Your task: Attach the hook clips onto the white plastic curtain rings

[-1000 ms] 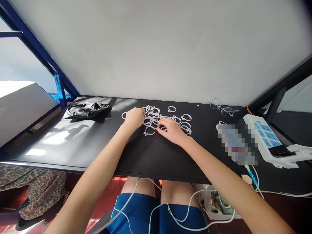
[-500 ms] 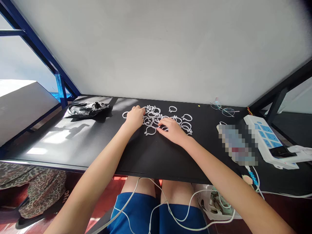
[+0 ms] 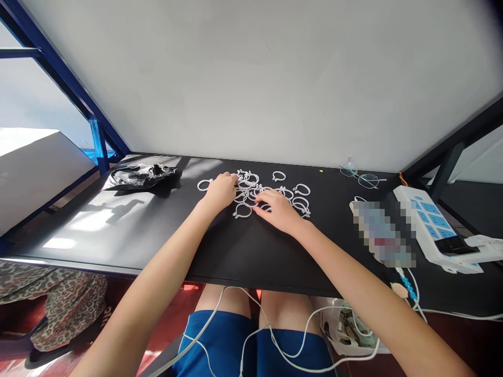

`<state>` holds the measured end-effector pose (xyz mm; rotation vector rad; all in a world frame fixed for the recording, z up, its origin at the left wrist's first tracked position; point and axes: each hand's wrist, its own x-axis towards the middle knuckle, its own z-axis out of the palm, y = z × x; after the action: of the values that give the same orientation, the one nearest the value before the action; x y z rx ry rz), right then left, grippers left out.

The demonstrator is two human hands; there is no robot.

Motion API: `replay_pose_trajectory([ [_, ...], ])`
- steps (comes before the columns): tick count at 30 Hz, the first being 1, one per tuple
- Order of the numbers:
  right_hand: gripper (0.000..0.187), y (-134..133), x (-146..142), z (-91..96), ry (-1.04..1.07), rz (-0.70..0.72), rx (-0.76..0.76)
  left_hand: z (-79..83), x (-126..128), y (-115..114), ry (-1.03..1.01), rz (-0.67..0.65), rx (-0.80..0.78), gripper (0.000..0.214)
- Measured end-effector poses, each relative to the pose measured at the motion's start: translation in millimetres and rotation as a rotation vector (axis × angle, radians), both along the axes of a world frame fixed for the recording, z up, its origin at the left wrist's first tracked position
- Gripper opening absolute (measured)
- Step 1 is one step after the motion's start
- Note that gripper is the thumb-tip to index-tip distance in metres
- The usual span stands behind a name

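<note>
A loose heap of several white open rings with small knobbed ends, like plastic curtain rings, lies spread on the black table. My left hand rests at the heap's left side, its fingers bent down among the rings. What those fingers hold, if anything, is hidden. Over the front right of the heap lies my right hand, palm down, thumb apart from the fingers and touching the rings. One ring sits alone behind the heap, and another shows just left of my left hand.
A crumpled black plastic bag lies at the left. Eyeglasses rest near the back wall. On the right are a blurred phone-like device, a white power strip and cables. A white cord trails across the lap.
My left hand has shifted slightly right, further into the heap, so the ring at its left shows more fully. My right hand has barely moved.
</note>
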<state>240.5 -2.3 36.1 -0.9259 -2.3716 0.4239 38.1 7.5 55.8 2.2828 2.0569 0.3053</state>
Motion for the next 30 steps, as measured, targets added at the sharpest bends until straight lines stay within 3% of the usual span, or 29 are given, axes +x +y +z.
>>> replay_pose_trajectory([
  [8,0.002,-0.8,-0.1,0.8,-0.009,-0.008,-0.003,-0.6,1.4,0.8,-0.067,-0.071,0.007,0.031],
  [15,0.004,-0.4,-0.1,1.3,-0.003,0.006,0.004,5.7,-3.0,1.4,-0.024,0.071,0.015,0.031],
  [19,0.003,-0.8,0.4,2.9,-0.012,-0.003,0.004,8.2,-13.8,3.8,0.000,0.115,-0.105,0.031],
  [30,0.005,-1.6,1.3,4.0,-0.002,-0.012,0.016,18.1,-37.7,6.4,-0.267,-0.143,-0.389,0.038],
])
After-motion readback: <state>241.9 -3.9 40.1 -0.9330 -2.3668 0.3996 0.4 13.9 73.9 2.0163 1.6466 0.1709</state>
